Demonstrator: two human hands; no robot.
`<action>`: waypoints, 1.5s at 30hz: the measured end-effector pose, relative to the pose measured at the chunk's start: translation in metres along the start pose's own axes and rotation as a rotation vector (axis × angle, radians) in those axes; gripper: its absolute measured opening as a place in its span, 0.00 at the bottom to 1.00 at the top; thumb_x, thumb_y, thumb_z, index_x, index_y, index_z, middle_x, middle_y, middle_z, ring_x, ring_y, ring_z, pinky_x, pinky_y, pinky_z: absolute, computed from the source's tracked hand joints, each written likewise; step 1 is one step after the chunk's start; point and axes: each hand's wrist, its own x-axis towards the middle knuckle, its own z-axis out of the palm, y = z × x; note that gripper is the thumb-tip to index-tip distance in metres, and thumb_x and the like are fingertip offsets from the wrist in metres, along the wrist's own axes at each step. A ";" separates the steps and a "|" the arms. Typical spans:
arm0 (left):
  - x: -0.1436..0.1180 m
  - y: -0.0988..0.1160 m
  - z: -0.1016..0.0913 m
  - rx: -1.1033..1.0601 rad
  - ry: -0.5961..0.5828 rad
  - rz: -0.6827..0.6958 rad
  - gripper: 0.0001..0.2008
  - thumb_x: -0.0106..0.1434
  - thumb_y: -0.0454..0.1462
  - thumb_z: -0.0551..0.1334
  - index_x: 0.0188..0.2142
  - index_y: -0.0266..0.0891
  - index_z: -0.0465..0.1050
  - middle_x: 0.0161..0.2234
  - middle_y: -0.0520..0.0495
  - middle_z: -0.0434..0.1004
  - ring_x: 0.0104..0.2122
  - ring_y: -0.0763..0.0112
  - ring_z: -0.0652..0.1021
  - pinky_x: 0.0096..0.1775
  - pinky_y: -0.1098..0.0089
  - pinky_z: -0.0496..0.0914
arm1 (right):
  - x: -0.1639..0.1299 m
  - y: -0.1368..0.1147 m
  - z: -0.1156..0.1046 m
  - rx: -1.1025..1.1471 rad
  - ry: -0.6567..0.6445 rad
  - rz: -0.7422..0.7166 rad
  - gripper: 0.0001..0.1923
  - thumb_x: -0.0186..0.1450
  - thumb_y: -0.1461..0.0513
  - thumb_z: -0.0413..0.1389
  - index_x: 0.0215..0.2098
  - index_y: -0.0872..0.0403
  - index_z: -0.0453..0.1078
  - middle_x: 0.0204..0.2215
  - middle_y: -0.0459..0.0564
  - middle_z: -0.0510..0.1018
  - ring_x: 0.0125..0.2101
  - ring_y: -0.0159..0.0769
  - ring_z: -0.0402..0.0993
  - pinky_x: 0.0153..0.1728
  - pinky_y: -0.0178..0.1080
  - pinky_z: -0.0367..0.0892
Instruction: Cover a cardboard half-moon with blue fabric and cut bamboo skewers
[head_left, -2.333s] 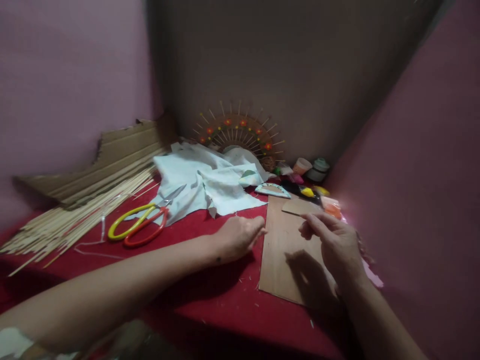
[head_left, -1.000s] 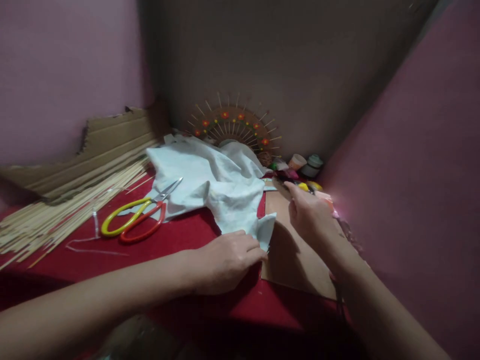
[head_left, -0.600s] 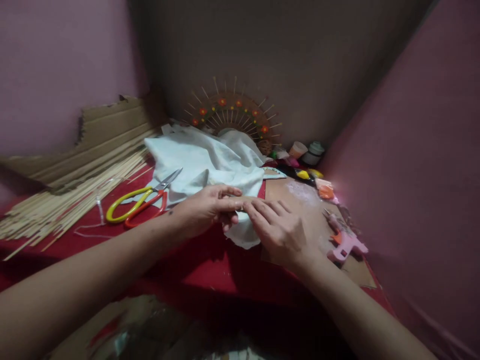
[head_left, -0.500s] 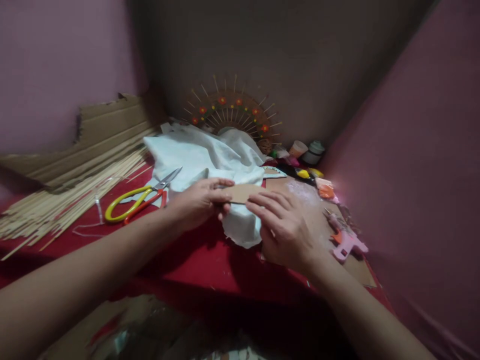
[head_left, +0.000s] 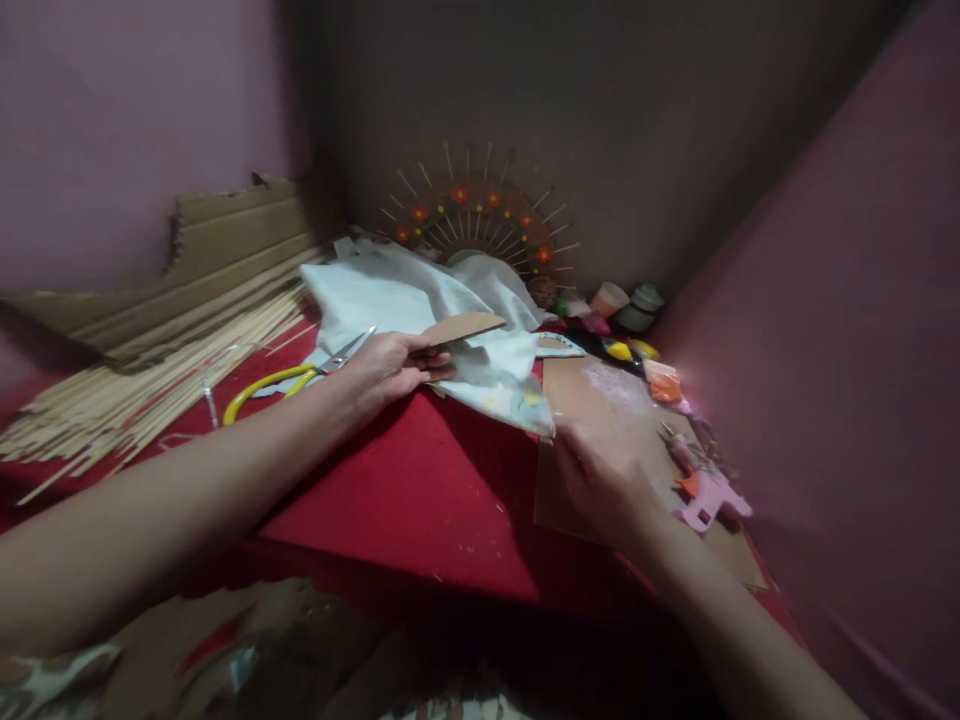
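Note:
My left hand [head_left: 394, 368] is closed on a small curved piece of cardboard [head_left: 465, 327], which sticks up from its fingers. White cloth [head_left: 495, 372] spreads beneath that piece, its near edge printed with pale flowers. At the cloth's right corner, the fingers of my right hand [head_left: 600, 480] pinch the edge, and the cloth is drawn out between both hands. Yellow-handled scissors [head_left: 266, 388] lie partly behind my left wrist. A flat cardboard sheet [head_left: 574, 500] lies under my right hand.
Thin bamboo sticks [head_left: 150, 395] and corrugated cardboard [head_left: 240, 240] lie at left. A flower-decorated fan-shaped piece [head_left: 480, 205] stands at the back. A pink glue gun [head_left: 709, 495], a cup [head_left: 609, 299] and a jar [head_left: 643, 305] are at right on the red-covered table [head_left: 390, 500].
My right hand has left the cardboard piece and moved down and right, taking the cloth's corner. My left hand keeps the piece, now tilted up. The cloth's near edge has been pulled out to the right.

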 end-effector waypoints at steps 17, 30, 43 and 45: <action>-0.032 -0.015 0.009 0.385 -0.274 0.092 0.04 0.54 0.26 0.60 0.29 0.30 0.72 0.25 0.46 0.74 0.21 0.71 0.75 0.28 0.68 0.73 | -0.072 -0.023 -0.030 -0.123 -0.232 -0.003 0.19 0.63 0.74 0.47 0.42 0.57 0.76 0.45 0.68 0.78 0.47 0.58 0.75 0.39 0.54 0.75; -0.044 -0.055 0.036 1.326 -0.579 -0.067 0.08 0.55 0.35 0.58 0.35 0.36 0.70 0.13 0.53 0.65 0.12 0.75 0.62 0.16 0.72 0.52 | -0.080 -0.016 -0.042 0.067 -0.189 0.208 0.16 0.64 0.74 0.46 0.39 0.59 0.74 0.43 0.61 0.78 0.49 0.48 0.75 0.45 0.49 0.75; -0.032 -0.035 0.037 1.779 -0.896 0.395 0.20 0.57 0.39 0.58 0.50 0.43 0.73 0.43 0.43 0.80 0.42 0.58 0.76 0.41 0.68 0.65 | -0.073 -0.011 -0.046 0.104 -0.176 0.241 0.17 0.63 0.73 0.44 0.39 0.58 0.73 0.38 0.58 0.81 0.41 0.41 0.78 0.42 0.45 0.76; -0.032 -0.035 0.038 1.775 -0.941 0.397 0.20 0.57 0.40 0.59 0.50 0.45 0.73 0.43 0.44 0.80 0.42 0.58 0.77 0.42 0.68 0.65 | -0.073 -0.009 -0.047 0.100 -0.179 0.253 0.16 0.63 0.74 0.45 0.39 0.60 0.74 0.37 0.58 0.81 0.39 0.41 0.79 0.39 0.42 0.76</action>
